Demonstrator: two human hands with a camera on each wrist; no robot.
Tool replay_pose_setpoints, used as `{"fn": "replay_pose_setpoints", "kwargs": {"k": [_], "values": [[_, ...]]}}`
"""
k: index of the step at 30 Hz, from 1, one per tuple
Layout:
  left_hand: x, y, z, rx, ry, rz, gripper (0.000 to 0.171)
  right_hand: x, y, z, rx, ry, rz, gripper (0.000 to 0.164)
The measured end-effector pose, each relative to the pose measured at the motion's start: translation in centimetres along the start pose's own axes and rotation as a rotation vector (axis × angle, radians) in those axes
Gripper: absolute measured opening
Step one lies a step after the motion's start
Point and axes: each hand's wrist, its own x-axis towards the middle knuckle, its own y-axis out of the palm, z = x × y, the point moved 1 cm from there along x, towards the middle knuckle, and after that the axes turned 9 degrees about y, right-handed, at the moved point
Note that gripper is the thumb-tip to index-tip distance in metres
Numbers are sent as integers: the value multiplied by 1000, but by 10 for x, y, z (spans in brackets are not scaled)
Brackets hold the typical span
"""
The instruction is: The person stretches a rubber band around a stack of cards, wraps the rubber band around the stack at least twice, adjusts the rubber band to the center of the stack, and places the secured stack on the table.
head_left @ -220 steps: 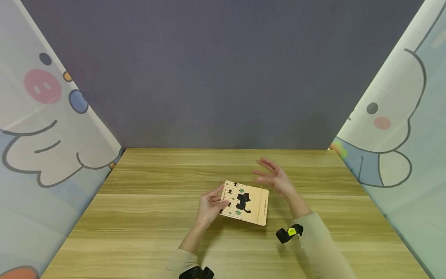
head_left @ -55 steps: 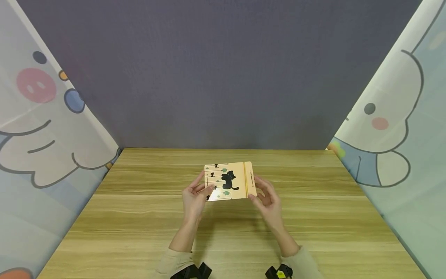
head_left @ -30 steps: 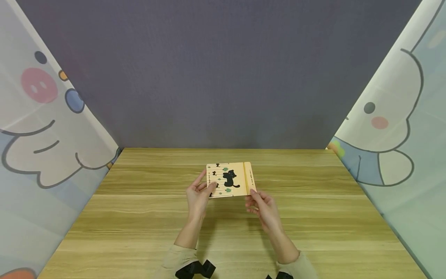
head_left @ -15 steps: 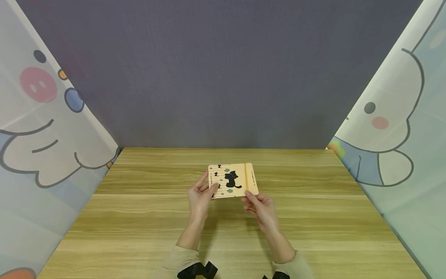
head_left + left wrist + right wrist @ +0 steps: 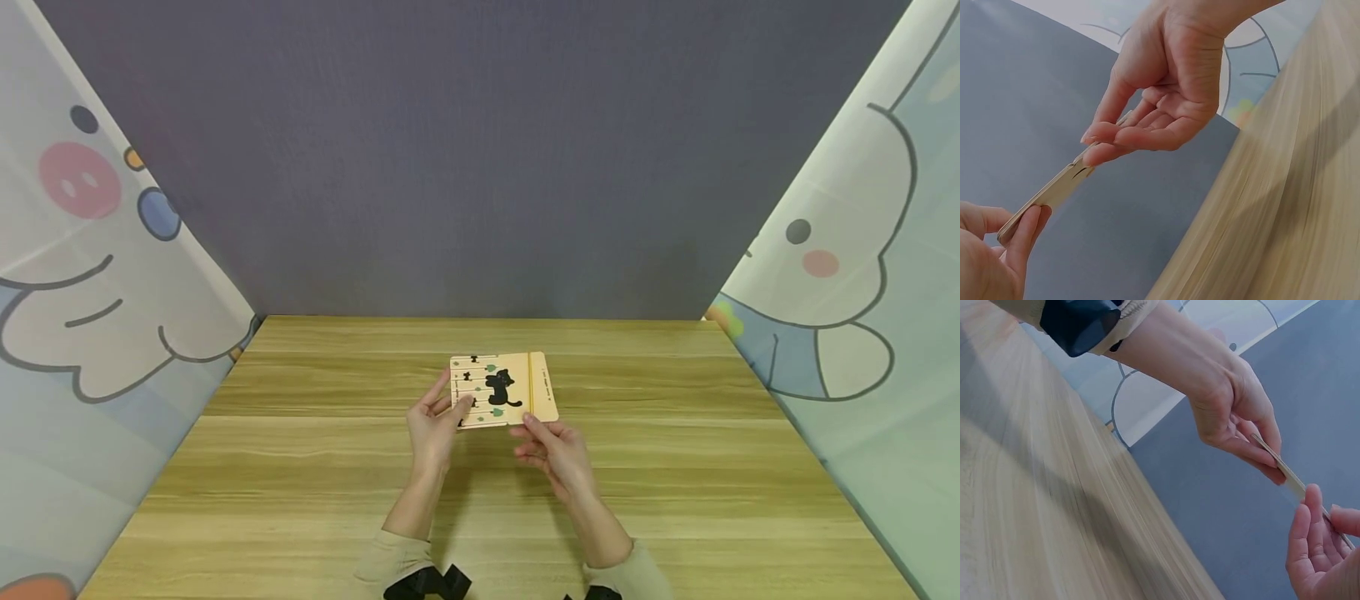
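A small cream notebook [image 5: 501,387] with a black cat and green leaves on its cover is held up above the wooden table. A yellow elastic band [image 5: 532,382] runs down the cover near its right end. My left hand [image 5: 432,432] grips the notebook's left end, thumb on top and fingers beneath. My right hand [image 5: 561,460] pinches the near edge by the band, its thumb on the cover and its other fingers curled below. Seen edge-on in the left wrist view, the notebook [image 5: 1054,187] is thin and closed, between both hands.
The wooden table [image 5: 300,467] spreads out around and below the hands. A dark grey panel [image 5: 480,167] rises at its back edge. Cartoon-printed curtains hang on the left [image 5: 172,317] and on the right [image 5: 847,275].
Earlier my right hand was raised off the notebook, drawing up the band. The band now lies flat on the cover, and my right hand has slid from the right end to the near edge.
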Motion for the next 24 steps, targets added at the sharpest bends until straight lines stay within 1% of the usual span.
{"fn": "replay_pose_setpoints", "kwargs": {"k": [4, 6, 11, 15, 21, 23, 24], "values": [[1, -2, -1, -2, -13, -6, 50, 0, -5, 0, -25, 9, 13, 21], [2, -3, -2, -9, -14, -8, 50, 0, -7, 0, -35, 1, -5, 23], [4, -5, -2, -24, -7, -9, 50, 0, -9, -1, -5, -32, -55, 19], [3, -5, 0, -20, -11, -20, 51, 1, -8, -2, 13, -30, -67, 14], [0, -4, 5, -18, -10, -41, 51, 2, -6, -3, 34, -11, -62, 12], [-1, -4, 6, -11, -4, -46, 51, 1, -6, -3, 49, 0, -44, 11], [-2, -3, 7, -7, -1, -38, 51, 1, -6, -4, 60, 11, -23, 10]]}}
